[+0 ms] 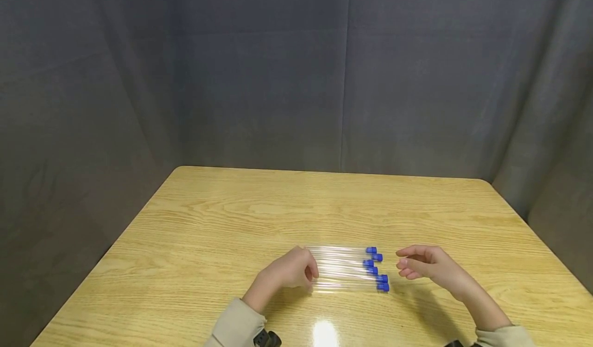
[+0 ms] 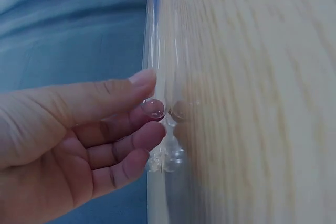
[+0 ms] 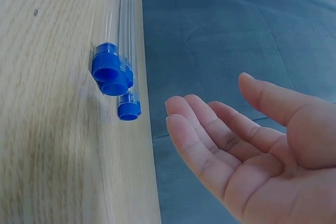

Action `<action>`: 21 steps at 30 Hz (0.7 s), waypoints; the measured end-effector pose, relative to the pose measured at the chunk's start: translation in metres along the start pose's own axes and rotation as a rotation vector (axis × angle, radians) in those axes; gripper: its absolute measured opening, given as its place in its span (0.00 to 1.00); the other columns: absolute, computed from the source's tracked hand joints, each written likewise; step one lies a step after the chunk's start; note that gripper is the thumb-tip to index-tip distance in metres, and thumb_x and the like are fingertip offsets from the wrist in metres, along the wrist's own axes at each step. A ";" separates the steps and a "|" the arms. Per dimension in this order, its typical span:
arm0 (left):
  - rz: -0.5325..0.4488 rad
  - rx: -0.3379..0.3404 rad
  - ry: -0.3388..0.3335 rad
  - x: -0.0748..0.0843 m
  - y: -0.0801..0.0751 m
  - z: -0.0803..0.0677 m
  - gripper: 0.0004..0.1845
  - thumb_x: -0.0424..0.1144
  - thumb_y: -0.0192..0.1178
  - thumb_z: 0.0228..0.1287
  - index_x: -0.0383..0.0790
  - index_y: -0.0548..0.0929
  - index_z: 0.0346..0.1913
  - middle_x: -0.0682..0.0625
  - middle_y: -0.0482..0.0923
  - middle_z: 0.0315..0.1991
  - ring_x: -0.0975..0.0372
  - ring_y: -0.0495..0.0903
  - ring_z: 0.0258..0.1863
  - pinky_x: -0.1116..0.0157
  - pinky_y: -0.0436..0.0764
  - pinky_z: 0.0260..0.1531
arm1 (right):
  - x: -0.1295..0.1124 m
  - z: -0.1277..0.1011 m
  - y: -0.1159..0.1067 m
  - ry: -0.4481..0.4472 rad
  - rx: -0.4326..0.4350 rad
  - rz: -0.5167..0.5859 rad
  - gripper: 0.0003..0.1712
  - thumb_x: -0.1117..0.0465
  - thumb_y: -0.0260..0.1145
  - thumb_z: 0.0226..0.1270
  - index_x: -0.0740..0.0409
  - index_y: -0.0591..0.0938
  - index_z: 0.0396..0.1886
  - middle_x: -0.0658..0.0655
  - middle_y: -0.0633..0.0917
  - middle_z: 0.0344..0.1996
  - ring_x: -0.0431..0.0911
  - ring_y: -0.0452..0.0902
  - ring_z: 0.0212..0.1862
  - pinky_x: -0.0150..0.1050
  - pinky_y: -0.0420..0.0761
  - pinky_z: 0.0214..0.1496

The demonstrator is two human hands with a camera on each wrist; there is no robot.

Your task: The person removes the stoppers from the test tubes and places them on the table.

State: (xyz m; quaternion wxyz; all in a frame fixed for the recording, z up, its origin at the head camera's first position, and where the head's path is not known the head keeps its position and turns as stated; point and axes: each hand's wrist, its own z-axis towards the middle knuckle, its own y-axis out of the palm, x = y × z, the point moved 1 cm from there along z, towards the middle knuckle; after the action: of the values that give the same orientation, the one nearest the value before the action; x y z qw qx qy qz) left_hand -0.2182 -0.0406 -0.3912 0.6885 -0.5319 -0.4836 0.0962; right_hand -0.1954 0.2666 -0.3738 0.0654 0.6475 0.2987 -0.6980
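Note:
Several clear test tubes [image 1: 345, 268] with blue caps [image 1: 376, 270] lie side by side on the wooden table [image 1: 278, 208], caps pointing right. My left hand [image 1: 309, 274] is at their rounded ends. In the left wrist view its relaxed fingertips [image 2: 149, 111] touch the tube bottoms [image 2: 170, 111] without gripping them. My right hand [image 1: 407, 264] hovers just right of the caps, palm turned toward them and fingers loose. The right wrist view shows this hand [image 3: 210, 129] empty, with a gap between it and the blue caps [image 3: 110, 72].
Grey curtain [image 1: 296, 79] closes off the back and both sides of the table. The tubes lie near the front middle of the table, and bare wood stretches behind them and to either side. Beige sleeves [image 1: 231, 326] cover both forearms.

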 end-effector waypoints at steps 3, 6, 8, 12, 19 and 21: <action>0.018 -0.004 0.014 0.000 0.000 0.000 0.08 0.24 0.69 0.38 0.36 0.84 0.25 0.56 0.76 0.21 0.71 0.70 0.21 0.76 0.72 0.27 | 0.000 -0.001 0.000 0.007 -0.003 0.005 0.26 0.64 0.51 0.68 0.88 0.61 0.52 0.69 0.77 0.39 0.51 0.78 0.39 0.45 0.78 0.40; 0.029 -0.010 0.044 0.000 0.000 -0.001 0.08 0.22 0.67 0.38 0.37 0.85 0.23 0.57 0.77 0.19 0.73 0.69 0.19 0.76 0.72 0.26 | 0.001 -0.001 0.000 0.007 -0.004 0.006 0.26 0.65 0.51 0.68 0.87 0.61 0.52 0.69 0.77 0.39 0.52 0.78 0.39 0.45 0.78 0.40; 0.028 -0.014 0.068 0.000 0.000 -0.001 0.08 0.21 0.65 0.39 0.37 0.85 0.21 0.58 0.75 0.17 0.73 0.67 0.17 0.77 0.71 0.24 | 0.002 -0.001 0.000 0.010 -0.002 0.006 0.26 0.65 0.51 0.68 0.87 0.61 0.52 0.69 0.77 0.39 0.52 0.78 0.39 0.44 0.78 0.40; 0.021 -0.024 0.097 -0.002 0.000 -0.001 0.09 0.19 0.62 0.40 0.37 0.83 0.18 0.58 0.72 0.13 0.72 0.62 0.14 0.78 0.68 0.20 | 0.002 -0.001 -0.001 0.003 -0.004 0.003 0.26 0.65 0.51 0.68 0.88 0.61 0.52 0.70 0.77 0.39 0.52 0.78 0.39 0.44 0.78 0.40; 0.013 -0.042 0.087 -0.004 0.001 -0.001 0.09 0.20 0.62 0.40 0.37 0.82 0.17 0.59 0.68 0.12 0.73 0.61 0.13 0.78 0.65 0.18 | 0.004 -0.002 0.000 0.004 -0.018 0.013 0.26 0.64 0.50 0.68 0.88 0.60 0.52 0.70 0.77 0.38 0.53 0.78 0.39 0.44 0.78 0.41; 0.003 -0.042 0.091 -0.005 0.001 -0.001 0.09 0.20 0.62 0.40 0.37 0.81 0.17 0.59 0.67 0.11 0.72 0.61 0.13 0.78 0.65 0.19 | 0.003 -0.002 0.000 -0.001 -0.021 0.013 0.26 0.65 0.50 0.68 0.88 0.60 0.52 0.70 0.77 0.38 0.53 0.78 0.39 0.44 0.78 0.40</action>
State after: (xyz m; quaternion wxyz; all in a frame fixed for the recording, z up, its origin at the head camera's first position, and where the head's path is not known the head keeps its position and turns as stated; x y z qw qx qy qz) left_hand -0.2196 -0.0435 -0.3948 0.6984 -0.5509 -0.4526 0.0628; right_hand -0.1943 0.2690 -0.3770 0.0768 0.6482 0.3017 -0.6950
